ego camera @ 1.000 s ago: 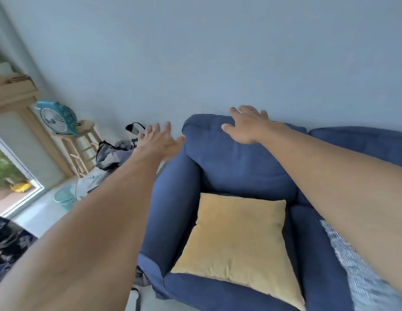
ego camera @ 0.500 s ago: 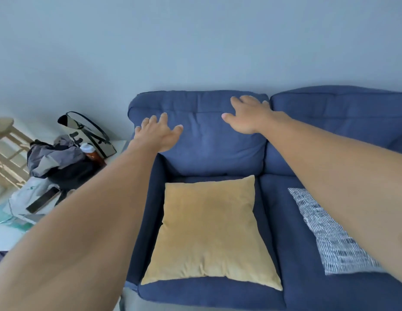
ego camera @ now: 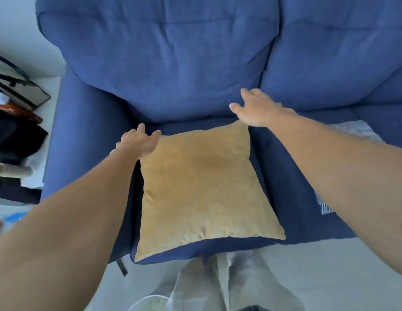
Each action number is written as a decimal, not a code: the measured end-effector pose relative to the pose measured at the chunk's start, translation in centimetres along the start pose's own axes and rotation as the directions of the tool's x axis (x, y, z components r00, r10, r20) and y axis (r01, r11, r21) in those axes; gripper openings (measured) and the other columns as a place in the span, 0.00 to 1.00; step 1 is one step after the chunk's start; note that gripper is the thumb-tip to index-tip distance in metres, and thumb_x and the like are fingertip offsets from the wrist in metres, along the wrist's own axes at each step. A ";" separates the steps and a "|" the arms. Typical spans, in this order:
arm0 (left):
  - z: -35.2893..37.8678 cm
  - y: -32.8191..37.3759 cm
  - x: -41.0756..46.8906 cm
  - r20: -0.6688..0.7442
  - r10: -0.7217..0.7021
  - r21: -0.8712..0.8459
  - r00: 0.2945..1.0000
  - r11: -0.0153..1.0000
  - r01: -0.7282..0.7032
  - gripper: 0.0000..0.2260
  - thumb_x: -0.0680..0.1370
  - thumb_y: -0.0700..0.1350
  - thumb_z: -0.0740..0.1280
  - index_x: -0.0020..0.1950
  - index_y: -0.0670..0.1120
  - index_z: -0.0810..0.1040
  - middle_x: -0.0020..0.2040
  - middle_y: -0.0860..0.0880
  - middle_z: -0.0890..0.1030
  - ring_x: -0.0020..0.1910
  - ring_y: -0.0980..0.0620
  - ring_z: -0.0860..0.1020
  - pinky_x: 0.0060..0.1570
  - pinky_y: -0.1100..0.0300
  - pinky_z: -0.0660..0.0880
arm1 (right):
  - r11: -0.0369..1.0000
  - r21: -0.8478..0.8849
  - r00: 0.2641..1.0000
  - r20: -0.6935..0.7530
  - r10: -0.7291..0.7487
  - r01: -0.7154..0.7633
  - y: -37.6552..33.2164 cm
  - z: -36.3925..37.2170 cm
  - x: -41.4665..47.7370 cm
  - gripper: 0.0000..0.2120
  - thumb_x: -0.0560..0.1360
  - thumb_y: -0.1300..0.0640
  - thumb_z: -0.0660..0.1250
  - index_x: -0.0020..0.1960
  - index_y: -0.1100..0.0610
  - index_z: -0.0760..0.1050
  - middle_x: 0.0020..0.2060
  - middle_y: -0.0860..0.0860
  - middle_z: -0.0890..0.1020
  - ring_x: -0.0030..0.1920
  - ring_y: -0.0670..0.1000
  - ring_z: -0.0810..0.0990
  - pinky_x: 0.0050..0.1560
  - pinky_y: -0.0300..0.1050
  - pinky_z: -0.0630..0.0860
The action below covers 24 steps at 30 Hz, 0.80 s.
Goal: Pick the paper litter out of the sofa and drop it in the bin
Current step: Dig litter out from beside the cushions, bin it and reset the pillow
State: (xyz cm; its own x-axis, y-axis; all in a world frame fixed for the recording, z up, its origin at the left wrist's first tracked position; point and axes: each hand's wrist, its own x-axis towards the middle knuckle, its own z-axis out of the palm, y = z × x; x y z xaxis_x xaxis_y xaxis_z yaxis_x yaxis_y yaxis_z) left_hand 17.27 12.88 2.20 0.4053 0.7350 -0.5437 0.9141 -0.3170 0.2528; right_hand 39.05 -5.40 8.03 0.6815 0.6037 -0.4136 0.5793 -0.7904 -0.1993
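**Both hands spread over the yellow cushion**

At the far left, beside the sofa, a pale bag [ego camera: 20,90] with black straps stood on the floor. A heap of dark clothing [ego camera: 16,135] lay below it in the frame, and a cardboard tube [ego camera: 11,170] lay lower still. Next came the armrest [ego camera: 83,142] of the blue sofa [ego camera: 173,63], which filled most of the view, its two back cushions meeting in a seam right of centre.

The left hand [ego camera: 139,142] reached forward with its fingers spread and holding nothing. Its palm was at the far left corner of the yellow cushion [ego camera: 204,187] and its thumb lay over that corner (whether the palm pressed the fabric or only hovered could not be told). The cushion lay flat on the left seat, turned slightly so that one corner pointed towards the seat's front edge.

The right hand [ego camera: 256,108] was also spread and empty, fingers straight and apart. It sat above the cushion's far right corner, where the back cushion met the seat. To the right of that forearm, a striped cushion [ego camera: 352,129] lay on the other seat, mostly hidden by the arm. The person's pale trousers [ego camera: 229,283] showed at the bottom, just in front of the seat edge.
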 end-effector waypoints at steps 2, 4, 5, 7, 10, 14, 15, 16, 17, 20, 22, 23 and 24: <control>2.1 -1.1 1.6 0.034 -0.066 -0.033 0.997 0.997 0.067 0.34 0.77 0.65 0.51 0.78 0.48 0.55 0.75 0.44 0.64 0.74 0.40 0.59 0.70 0.40 0.59 | 0.998 0.022 0.998 0.033 0.050 -0.051 1.1 2.6 1.2 0.32 0.79 0.39 0.50 0.78 0.51 0.49 0.76 0.51 0.56 0.75 0.54 0.55 0.67 0.62 0.58; 4.3 -2.1 2.7 0.061 -0.154 -0.109 0.986 0.981 0.160 0.34 0.77 0.65 0.53 0.78 0.47 0.54 0.73 0.43 0.65 0.72 0.39 0.63 0.68 0.41 0.62 | 0.992 0.058 0.991 0.073 0.108 -0.112 2.1 5.3 2.3 0.34 0.77 0.36 0.51 0.78 0.50 0.50 0.76 0.51 0.56 0.75 0.55 0.56 0.67 0.63 0.61; 5.4 -2.5 3.4 0.075 -0.198 -0.156 0.977 0.966 0.208 0.34 0.78 0.64 0.54 0.78 0.46 0.54 0.73 0.42 0.65 0.71 0.38 0.63 0.66 0.43 0.62 | 0.985 0.089 0.985 0.098 0.139 -0.148 2.5 6.8 2.9 0.36 0.76 0.34 0.53 0.78 0.50 0.50 0.76 0.51 0.56 0.75 0.56 0.57 0.68 0.64 0.62; 7.4 -3.5 4.1 0.110 -0.294 -0.256 0.950 0.915 0.313 0.36 0.78 0.64 0.56 0.78 0.45 0.52 0.73 0.41 0.64 0.70 0.38 0.65 0.65 0.44 0.63 | 0.955 0.184 0.966 0.160 0.202 -0.231 3.2 9.6 3.7 0.41 0.73 0.31 0.56 0.79 0.49 0.47 0.75 0.52 0.57 0.74 0.57 0.58 0.68 0.63 0.62; 9.9 -5.2 5.4 0.177 -0.396 -0.382 0.901 0.816 0.434 0.42 0.74 0.69 0.59 0.79 0.45 0.51 0.74 0.42 0.63 0.71 0.38 0.64 0.65 0.43 0.63 | 0.860 0.336 0.918 0.236 0.317 -0.384 4.0 13.3 5.0 0.50 0.69 0.27 0.61 0.79 0.49 0.42 0.77 0.53 0.55 0.75 0.58 0.57 0.69 0.58 0.60; 13.0 -7.4 7.0 0.315 -0.425 -0.522 0.849 0.669 0.529 0.57 0.57 0.80 0.62 0.78 0.51 0.55 0.73 0.48 0.66 0.70 0.39 0.66 0.67 0.38 0.64 | 0.665 0.502 0.833 0.356 0.424 -0.553 5.2 17.8 6.6 0.57 0.63 0.26 0.67 0.79 0.48 0.40 0.76 0.52 0.58 0.73 0.58 0.61 0.68 0.56 0.62; 13.6 -7.8 7.2 0.336 -0.420 -0.550 0.843 0.639 0.538 0.59 0.53 0.81 0.63 0.77 0.52 0.57 0.71 0.49 0.69 0.68 0.41 0.69 0.67 0.39 0.65 | 0.617 0.543 0.822 0.373 0.431 -0.570 5.4 18.7 6.7 0.58 0.61 0.26 0.68 0.78 0.47 0.42 0.74 0.51 0.61 0.71 0.58 0.64 0.66 0.56 0.64; 14.1 -8.1 7.3 0.354 -0.409 -0.578 0.841 0.611 0.540 0.59 0.51 0.81 0.64 0.76 0.52 0.60 0.68 0.50 0.72 0.65 0.42 0.71 0.66 0.41 0.67 | 0.580 0.572 0.815 0.387 0.432 -0.580 5.5 19.6 6.7 0.58 0.59 0.26 0.70 0.78 0.46 0.44 0.72 0.50 0.65 0.68 0.58 0.68 0.64 0.55 0.66; 15.0 -8.4 7.6 0.364 -0.402 -0.603 0.840 0.586 0.541 0.58 0.51 0.81 0.65 0.75 0.52 0.63 0.66 0.50 0.74 0.62 0.43 0.74 0.65 0.43 0.68 | 0.549 0.592 0.806 0.392 0.443 -0.590 5.7 20.6 6.9 0.58 0.58 0.26 0.71 0.77 0.46 0.48 0.70 0.50 0.68 0.65 0.58 0.71 0.62 0.55 0.69; 16.8 -8.5 7.9 0.321 -0.372 -0.662 0.871 0.570 0.488 0.47 0.59 0.77 0.67 0.72 0.53 0.68 0.62 0.50 0.77 0.58 0.45 0.76 0.58 0.49 0.71 | 0.506 0.648 0.813 0.355 0.461 -0.569 6.0 22.6 7.5 0.55 0.53 0.27 0.73 0.72 0.50 0.60 0.63 0.49 0.75 0.58 0.56 0.76 0.59 0.53 0.74; 17.7 -8.5 8.1 0.286 -0.375 -0.683 0.882 0.565 0.462 0.45 0.62 0.75 0.67 0.73 0.52 0.68 0.63 0.50 0.76 0.58 0.45 0.75 0.54 0.50 0.71 | 0.496 0.689 0.837 0.326 0.439 -0.529 6.2 23.4 7.8 0.47 0.56 0.30 0.74 0.68 0.51 0.67 0.59 0.49 0.77 0.55 0.54 0.78 0.54 0.49 0.74; 18.0 -8.4 8.2 0.278 -0.376 -0.697 0.884 0.555 0.454 0.44 0.63 0.74 0.67 0.73 0.51 0.68 0.62 0.50 0.76 0.56 0.45 0.76 0.53 0.50 0.71 | 0.495 0.702 0.847 0.315 0.428 -0.511 6.3 23.7 8.0 0.42 0.57 0.31 0.75 0.65 0.51 0.70 0.56 0.49 0.78 0.54 0.54 0.78 0.51 0.47 0.74; 18.0 -8.2 8.2 0.268 -0.373 -0.715 0.888 0.541 0.442 0.43 0.64 0.73 0.68 0.72 0.50 0.69 0.60 0.50 0.77 0.54 0.46 0.76 0.52 0.51 0.71 | 0.494 0.714 0.856 0.303 0.419 -0.495 6.4 23.8 8.2 0.38 0.59 0.33 0.75 0.62 0.51 0.72 0.54 0.49 0.79 0.52 0.53 0.78 0.50 0.47 0.73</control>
State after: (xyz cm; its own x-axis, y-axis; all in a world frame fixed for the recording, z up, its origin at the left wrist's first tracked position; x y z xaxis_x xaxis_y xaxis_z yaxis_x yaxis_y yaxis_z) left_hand 13.36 10.67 -18.77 0.0229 0.6108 -0.7915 0.6643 0.5823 0.4686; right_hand 37.67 -8.01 -17.75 0.6904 0.1539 -0.7068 -0.3706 -0.7638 -0.5284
